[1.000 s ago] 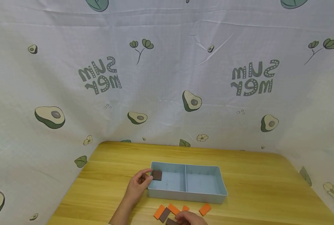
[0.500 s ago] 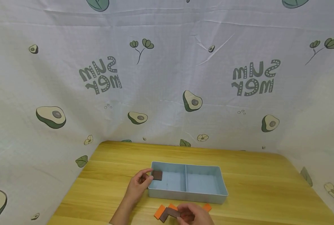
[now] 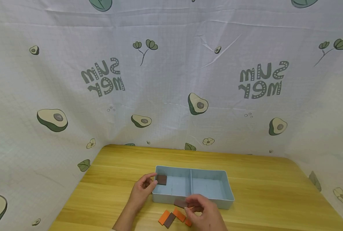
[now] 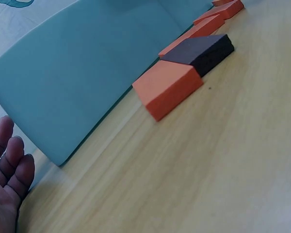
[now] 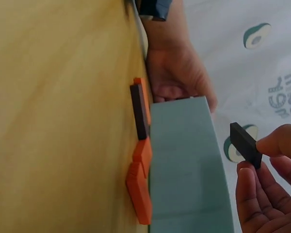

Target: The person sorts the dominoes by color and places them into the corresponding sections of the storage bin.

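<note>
My right hand [image 3: 204,213] pinches a dark brown rectangular block [image 3: 180,203] between thumb and fingers. The block [image 5: 246,144] is raised off the table, in front of the near wall of a light blue two-compartment box [image 3: 171,199]. At the box's left end, my left hand [image 3: 142,189] rests its thumb and index finger on the rim. Its other fingers [image 4: 12,160] curl loosely outside the end wall. Inside the left compartment a dark brown square piece [image 3: 161,180] lies against the left wall. The right compartment's floor [image 3: 209,187] is bare.
In front of the box lie an orange block [image 3: 164,217], a dark brown block [image 3: 169,220] touching it, and another orange block [image 3: 179,215]. A further orange piece [image 3: 188,222] is partly behind the right hand. Patterned white cloth [image 3: 165,80] surrounds the wooden table [image 3: 125,160].
My right hand has picked up a dark brown block from the group on the table and carried it forward to the box's near wall. The left hand and box have stayed put.
</note>
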A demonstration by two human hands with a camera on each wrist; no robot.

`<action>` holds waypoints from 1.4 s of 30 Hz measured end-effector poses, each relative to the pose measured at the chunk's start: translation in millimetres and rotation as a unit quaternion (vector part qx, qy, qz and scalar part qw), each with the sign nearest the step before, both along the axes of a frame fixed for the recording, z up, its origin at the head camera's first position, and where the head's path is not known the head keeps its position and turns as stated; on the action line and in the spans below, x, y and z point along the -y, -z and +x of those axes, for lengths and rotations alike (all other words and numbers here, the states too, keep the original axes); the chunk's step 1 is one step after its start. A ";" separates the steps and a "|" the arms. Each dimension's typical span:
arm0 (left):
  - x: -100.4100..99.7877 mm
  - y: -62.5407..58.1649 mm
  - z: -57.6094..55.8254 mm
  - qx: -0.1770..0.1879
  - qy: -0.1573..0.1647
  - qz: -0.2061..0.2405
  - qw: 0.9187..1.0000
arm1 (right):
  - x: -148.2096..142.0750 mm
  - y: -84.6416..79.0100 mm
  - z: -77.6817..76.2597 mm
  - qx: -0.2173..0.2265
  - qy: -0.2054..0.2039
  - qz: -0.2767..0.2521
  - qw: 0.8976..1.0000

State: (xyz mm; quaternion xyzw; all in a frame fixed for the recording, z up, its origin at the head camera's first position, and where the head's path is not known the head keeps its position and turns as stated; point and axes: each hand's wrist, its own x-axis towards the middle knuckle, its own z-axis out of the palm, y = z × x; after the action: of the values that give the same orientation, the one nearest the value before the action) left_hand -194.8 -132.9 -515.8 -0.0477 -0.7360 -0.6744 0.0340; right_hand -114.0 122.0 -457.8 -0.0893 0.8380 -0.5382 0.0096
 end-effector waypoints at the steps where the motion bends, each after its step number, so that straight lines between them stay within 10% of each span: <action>1: 0.0 -0.2 -0.1 0.001 0.000 0.000 1.000 | 0.4 -1.1 -1.3 -0.002 0.006 0.001 1.000; 25: 0.1 0.9 -1.6 0.009 0.002 -0.005 1.000 | 12.5 -15.1 -41.3 -0.039 0.091 0.038 0.994; 42: -0.1 3.4 -2.2 0.001 -0.001 0.001 1.000 | 31.7 -9.2 -74.4 -0.051 0.017 0.053 0.997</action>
State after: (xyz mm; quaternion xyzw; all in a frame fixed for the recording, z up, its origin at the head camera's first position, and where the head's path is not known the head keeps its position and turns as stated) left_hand -197.0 -132.8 -519.2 -0.0460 -0.7357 -0.6749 0.0344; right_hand -188.4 90.3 -448.6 -0.1022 0.8660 -0.4880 -0.0376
